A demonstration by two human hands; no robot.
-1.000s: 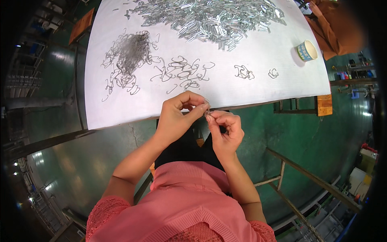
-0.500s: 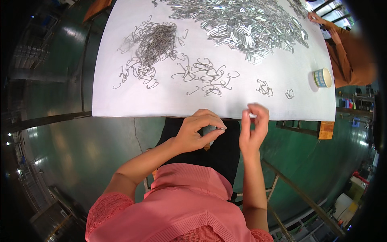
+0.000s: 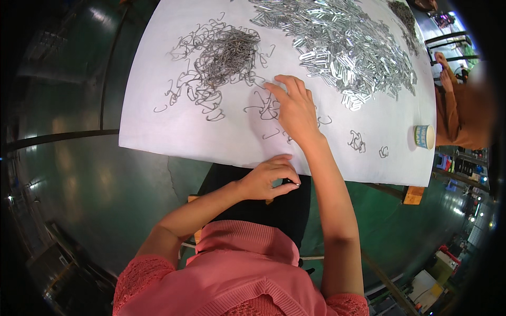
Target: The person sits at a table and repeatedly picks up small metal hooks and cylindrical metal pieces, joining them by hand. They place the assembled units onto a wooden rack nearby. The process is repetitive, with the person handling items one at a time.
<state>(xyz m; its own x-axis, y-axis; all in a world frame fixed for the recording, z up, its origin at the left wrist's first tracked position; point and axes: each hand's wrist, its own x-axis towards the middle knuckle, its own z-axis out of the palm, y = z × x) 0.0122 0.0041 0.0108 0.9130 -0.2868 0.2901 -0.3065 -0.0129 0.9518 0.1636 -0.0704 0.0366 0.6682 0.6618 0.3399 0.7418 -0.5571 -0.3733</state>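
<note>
My left hand (image 3: pixel 268 177) is at the table's front edge above my lap, thumb and fingertips pinched on a small metal piece (image 3: pixel 299 185), mostly hidden by the fingers. Stretched over the white table (image 3: pixel 221 139), my right hand (image 3: pixel 295 108) has its fingers apart, and I see nothing in them. Under and beside it lie loose bent wire hooks (image 3: pixel 268 109), partly covered by the hand and wrist. To their left is a denser heap of such wire hooks (image 3: pixel 229 57).
A large pile of flat shiny metal pieces (image 3: pixel 348 63) covers the far part. Small hook clusters (image 3: pixel 357 142) lie to the right, near a paper cup (image 3: pixel 423 137). Another person in a brown sleeve (image 3: pixel 451 113) sits beyond the right edge. A wooden table leg (image 3: pixel 414 195) shows below the corner.
My right hand has moved from beside the left hand up and forward over the loose hooks. My left hand keeps its pinch. The whole view has shifted slightly.
</note>
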